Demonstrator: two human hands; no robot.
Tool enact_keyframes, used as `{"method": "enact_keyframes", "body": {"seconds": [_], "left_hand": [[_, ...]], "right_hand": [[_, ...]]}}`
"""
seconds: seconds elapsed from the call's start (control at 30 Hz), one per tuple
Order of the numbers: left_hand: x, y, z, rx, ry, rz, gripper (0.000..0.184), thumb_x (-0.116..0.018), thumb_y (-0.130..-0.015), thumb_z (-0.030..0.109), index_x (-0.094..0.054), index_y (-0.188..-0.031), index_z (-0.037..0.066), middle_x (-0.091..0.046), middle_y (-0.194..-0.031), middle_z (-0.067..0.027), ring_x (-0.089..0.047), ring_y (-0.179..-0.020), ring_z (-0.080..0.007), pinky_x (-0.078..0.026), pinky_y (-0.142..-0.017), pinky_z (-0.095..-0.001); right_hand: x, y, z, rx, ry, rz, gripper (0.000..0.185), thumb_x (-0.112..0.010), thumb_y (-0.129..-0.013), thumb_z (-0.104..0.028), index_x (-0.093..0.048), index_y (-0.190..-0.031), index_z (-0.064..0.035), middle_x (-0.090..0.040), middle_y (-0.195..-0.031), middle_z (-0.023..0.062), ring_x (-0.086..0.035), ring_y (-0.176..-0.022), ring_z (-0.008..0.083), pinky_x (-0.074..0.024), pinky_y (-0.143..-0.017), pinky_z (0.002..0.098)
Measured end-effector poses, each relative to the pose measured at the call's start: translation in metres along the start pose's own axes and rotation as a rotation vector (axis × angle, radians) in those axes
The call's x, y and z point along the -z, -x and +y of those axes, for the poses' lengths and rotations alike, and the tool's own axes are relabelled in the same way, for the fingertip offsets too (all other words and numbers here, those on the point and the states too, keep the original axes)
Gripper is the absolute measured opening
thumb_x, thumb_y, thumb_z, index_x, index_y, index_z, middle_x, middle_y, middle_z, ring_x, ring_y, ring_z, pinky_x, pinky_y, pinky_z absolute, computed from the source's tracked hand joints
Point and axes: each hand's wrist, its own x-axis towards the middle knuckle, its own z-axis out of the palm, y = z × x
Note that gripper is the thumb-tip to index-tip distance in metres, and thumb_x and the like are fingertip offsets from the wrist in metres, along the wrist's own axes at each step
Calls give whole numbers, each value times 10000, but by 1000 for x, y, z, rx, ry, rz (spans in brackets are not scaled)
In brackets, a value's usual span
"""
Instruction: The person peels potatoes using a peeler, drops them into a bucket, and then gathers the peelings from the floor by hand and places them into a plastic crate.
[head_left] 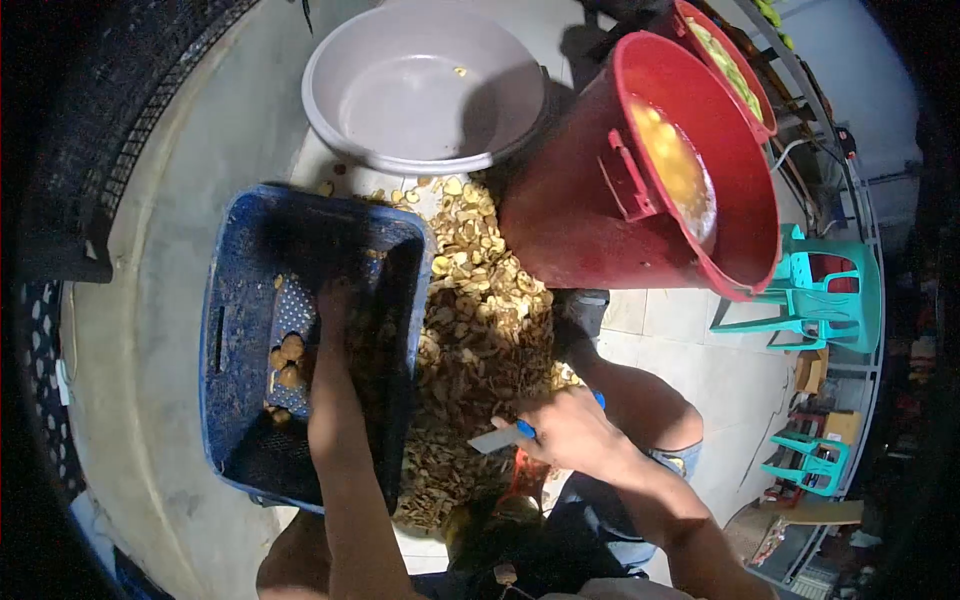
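My right hand point(572, 425) is wrapped round a knife point(496, 438) with a blue handle, its broad blade pointing left over a heap of peelings point(470, 330). My left arm reaches down into a deep blue crate point(212, 400). Dark shadow covers my left hand point(338, 292) there, so its fingers and anything in them cannot be made out. Beside that arm, a few round brown potatoes point(289, 360) lie near the crate's bottom, which has a dotted pattern of light holes.
A wide pale basin point(400, 160) with a small yellowish scrap inside stands beyond the crate. To the right is a tall red bucket point(570, 200) of liquid with yellow peeled pieces; another red tub point(762, 115) stands behind it. Green plastic chairs point(825, 295) stand farther right.
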Motion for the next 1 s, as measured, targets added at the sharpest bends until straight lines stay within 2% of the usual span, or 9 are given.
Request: {"method": "enact_keyframes", "body": {"seconds": [0.1, 0.27, 0.33, 0.4, 0.53, 0.6, 0.73, 0.8, 1.0], "left_hand": [[14, 43, -12, -38, 959, 37, 500, -521, -896, 381, -532, -1239, 18, -619, -1126, -166, -630, -950, -307, -528, -799, -436], [76, 154, 26, -151, 1588, -168, 390, -510, -938, 298, -516, -1232, 42, -573, -1219, -140, -586, -1090, -294, -550, -835, -425], [99, 209, 73, 223, 1778, 16, 413, -412, -968, 396, -563, -1134, 49, -628, -1021, -126, -628, -844, -239, -555, -716, -393], [108, 227, 82, 250, 1736, 135, 368, -430, -962, 368, -582, -1078, 54, -632, -993, -111, -629, -819, -213, -574, -671, -372], [137, 295, 126, -304, 1756, -323, 344, -492, -945, 341, -572, -1082, 35, -659, -898, -108, -679, -709, -217, -619, -598, -349], [135, 316, 139, 80, 1729, -310, 338, -483, -956, 343, -570, -1069, 37, -653, -835, -98, -669, -674, -215, -616, -588, -348], [143, 383, 171, 108, 1677, -266, 347, -509, -951, 354, -545, -1025, 17, -604, -815, -92, -608, -626, -201, -532, -502, -331], [137, 397, 158, -452, 1421, -357, 398, -512, -956, 414, -522, -1042, 26, -603, -820, -86, -594, -620, -188, -514, -490, -323], [100, 438, 139, -516, 1100, 66, 291, -454, -1001, 302, -538, -935, 31, -560, -787, -43, -574, -688, -155, -469, -631, -321]], "right_hand": [[0, 8, -7, -1, -5, 7, 334, -606, -863, -360, -669, -703, -74, -595, -575, 191, -619, -594, 398, -510, -569, 482], [-4, 26, -21, 33, -33, 68, 258, -660, -814, -308, -676, -771, -55, -619, -627, 201, -637, -644, 397, -524, -620, 478], [-9, 32, -24, 49, -61, 111, 268, -652, -818, -313, -676, -785, -48, -632, -657, 201, -640, -643, 391, -533, -626, 469], [-19, 38, -21, 132, -15, 263, 279, -642, -831, -324, -680, -819, -48, -647, -682, 187, -649, -636, 363, -544, -635, 454], [-28, 49, -17, 175, -119, 464, 417, -604, -870, -418, -684, -806, -14, -608, -618, 190, -627, -578, 348, -503, -581, 444], [-39, 47, -13, 25, -247, 423, 436, -611, -866, -418, -669, -777, 5, -591, -616, 230, -619, -588, 372, -481, -576, 460], [-44, 61, -29, 78, -346, 707, 438, -608, -881, -348, -611, -703, 53, -560, -540, 205, -565, -479, 313, -456, -535, 435], [-48, 62, -36, -59, -617, 735, 415, -606, -884, -307, -595, -693, 62, -521, -503, 160, -491, -441, 223, -416, -504, 408], [-66, 68, -63, 163, -529, 892, 352, -607, -854, -260, -596, -674, 42, -511, -498, 166, -465, -430, 256, -394, -486, 403]]}}
